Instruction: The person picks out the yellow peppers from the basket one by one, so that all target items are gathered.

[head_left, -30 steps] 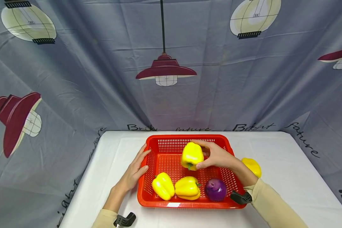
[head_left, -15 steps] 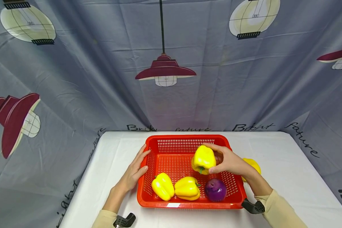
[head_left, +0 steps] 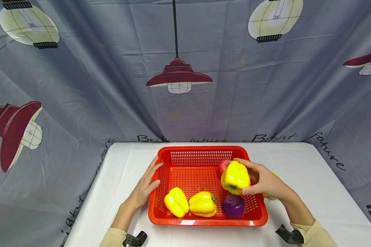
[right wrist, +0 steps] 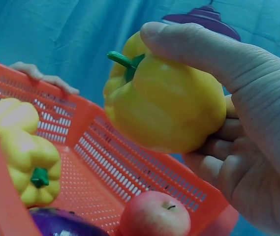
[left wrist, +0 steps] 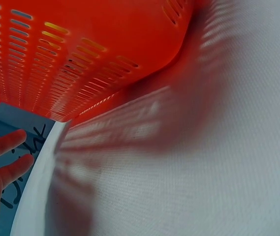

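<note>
My right hand (head_left: 262, 180) grips a yellow bell pepper (head_left: 235, 176) above the right part of a red plastic basket (head_left: 204, 221). In the right wrist view, the thumb lies across the pepper near its green stem, and the fingers are behind it. My left hand (head_left: 143, 188) rests with extended fingers against the basket's left rim. Two yellow bell peppers, one at left (head_left: 177, 202) and one in the middle (head_left: 202, 204), lie along the basket's front. A glossy round purple vegetable (head_left: 234, 206) sits to their right. A red apple (right wrist: 154, 216) is partly hidden behind the held pepper in the head view.
The basket stands on a white-covered table (head_left: 306, 192). A yellow object (head_left: 276, 175), mostly hidden by my right hand, lies on the table right of the basket. A grey curtain (head_left: 111, 85) printed with lamps hangs behind the table.
My right hand has carried the pepper rightward and slightly nearer, from mid-basket to the basket's right side. The apple has come into view behind it. My left hand stays at the rim.
</note>
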A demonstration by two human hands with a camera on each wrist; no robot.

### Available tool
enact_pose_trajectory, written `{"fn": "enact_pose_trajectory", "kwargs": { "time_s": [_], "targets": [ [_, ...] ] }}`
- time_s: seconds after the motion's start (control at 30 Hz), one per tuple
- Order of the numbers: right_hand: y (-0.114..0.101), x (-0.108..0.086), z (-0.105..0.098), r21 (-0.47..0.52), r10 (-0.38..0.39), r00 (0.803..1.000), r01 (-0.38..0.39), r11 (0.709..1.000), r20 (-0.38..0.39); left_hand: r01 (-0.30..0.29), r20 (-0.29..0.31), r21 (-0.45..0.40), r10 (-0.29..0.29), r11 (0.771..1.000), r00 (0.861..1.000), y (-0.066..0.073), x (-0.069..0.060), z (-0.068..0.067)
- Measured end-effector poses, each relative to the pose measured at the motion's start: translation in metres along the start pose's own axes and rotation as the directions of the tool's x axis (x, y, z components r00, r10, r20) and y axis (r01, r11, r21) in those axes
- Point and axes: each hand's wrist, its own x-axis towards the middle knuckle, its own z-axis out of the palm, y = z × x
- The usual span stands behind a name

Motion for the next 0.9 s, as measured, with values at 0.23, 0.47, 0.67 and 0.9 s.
{"fn": "enact_pose_trajectory", "kwargs": {
  "time_s": [0.23,0.47,0.67,0.9],
  "targets": [
    [0.005,-0.021,-0.004,-0.005,-0.01,1.0,0.01,1.0,-0.023,-0.002,-0.003,0.005,0.002,1.0,1.0,0.0,0.0,0.001],
    [0.006,-0.045,-0.008,0.053,-0.024,0.998,0.027,0.998,-0.057,0.009,0.008,-0.006,-0.009,1.0,1.0,0.001,0.0,0.0],
    [0.012,-0.062,-0.012,0.03,-0.075,0.994,0.078,0.997,-0.083,0.007,0.005,-0.005,-0.007,1.0,1.0,0.002,0.0,-0.001],
    [0.017,-0.081,-0.014,-0.025,-0.066,0.987,0.063,0.998,-0.148,0.012,-0.001,-0.003,-0.012,1.0,1.0,0.002,0.0,0.001]
  ]
}}
